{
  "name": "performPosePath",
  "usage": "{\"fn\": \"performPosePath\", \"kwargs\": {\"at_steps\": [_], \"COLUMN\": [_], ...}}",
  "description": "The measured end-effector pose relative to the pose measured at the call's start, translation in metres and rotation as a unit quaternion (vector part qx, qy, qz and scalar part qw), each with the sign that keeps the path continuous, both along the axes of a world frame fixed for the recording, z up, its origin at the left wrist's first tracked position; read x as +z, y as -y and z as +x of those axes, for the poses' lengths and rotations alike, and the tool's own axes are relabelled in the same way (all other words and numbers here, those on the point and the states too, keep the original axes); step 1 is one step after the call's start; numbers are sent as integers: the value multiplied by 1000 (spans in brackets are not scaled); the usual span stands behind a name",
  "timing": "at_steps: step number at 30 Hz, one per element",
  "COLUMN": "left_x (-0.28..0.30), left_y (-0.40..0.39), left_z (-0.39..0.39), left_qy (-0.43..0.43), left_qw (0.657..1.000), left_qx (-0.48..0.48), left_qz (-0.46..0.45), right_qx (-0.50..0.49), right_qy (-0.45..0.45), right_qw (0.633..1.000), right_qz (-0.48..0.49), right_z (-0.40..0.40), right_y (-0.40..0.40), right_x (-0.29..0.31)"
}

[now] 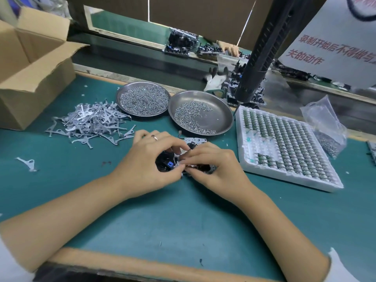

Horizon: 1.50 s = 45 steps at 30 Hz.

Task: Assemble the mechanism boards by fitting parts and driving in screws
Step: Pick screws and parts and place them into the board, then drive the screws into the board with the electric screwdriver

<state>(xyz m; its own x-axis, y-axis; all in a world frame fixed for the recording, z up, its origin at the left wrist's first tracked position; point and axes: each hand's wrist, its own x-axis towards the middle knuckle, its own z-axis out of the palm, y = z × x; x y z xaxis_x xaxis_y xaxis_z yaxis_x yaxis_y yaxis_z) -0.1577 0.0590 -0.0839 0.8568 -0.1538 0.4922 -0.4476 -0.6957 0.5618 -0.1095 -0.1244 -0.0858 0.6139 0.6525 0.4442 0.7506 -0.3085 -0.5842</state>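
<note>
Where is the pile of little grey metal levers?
In the head view, the pile of grey levers lies on the green mat at the left, between the cardboard box and the fuller screw dish, beyond the left hand.

Counter point(183, 216) covered with teal mat, tan edge strip along near side. Beyond far edge, darker belt point(126, 55) runs left to right. Brown panels point(193, 15) stand behind belt, teal surface visible through gap below. Open cardboard box point(34, 78) at left. White sign point(333, 45) with red characters hangs at upper right. Light even, soft shadows
</note>
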Motion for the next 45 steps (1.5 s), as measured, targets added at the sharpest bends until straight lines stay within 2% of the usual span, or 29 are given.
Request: {"fn": "performPosePath", "kwargs": {"at_steps": [5,9,13,16,18,21,22,24,27,29,32,37,41,45], "left_x": [-6,-8,-8,-6,-7,-9,-9,-10,-11,-10,-10,-9,-7,-7], "left_y": [2,2,3,2,2,2,1,0,0,0,0,1,0,1], "left_z": [0,1,2,3,3,4,4,5,6,7,7,7,6,5], "left_qy": [2,4,-2,-6,-1,2,4,4,3,0,-5,-20,-26,-26], "left_qw": [999,999,1000,1000,1000,1000,1000,1000,1000,1000,1000,999,999,999], "left_qx": [7,8,4,0,0,-8,-10,-12,-13,-14,-11,-1,-3,-5], "left_qz": [47,45,26,25,29,16,12,5,-7,-18,-27,-34,-41,-29], "right_qx": [-27,-37,-40,-62,-129,-273,-307,-344,-300,-285,-269,-176,-93,-64], "right_qy": [-83,-142,-159,-78,20,134,137,98,46,42,22,-74,-121,-152], "right_qw": [996,988,985,993,982,906,884,877,903,907,897,880,872,861], "right_qz": [30,47,51,59,136,296,324,322,305,309,351,435,465,480], "right_z": [-2,-6,-6,-7,-6,5,12,30,55,65,60,26,7,0], "right_y": [-1,-2,-2,-1,2,8,10,11,4,-4,-21,-40,-48,-55], "right_x": [5,7,7,10,17,41,53,81,115,124,121,96,80,72]}}
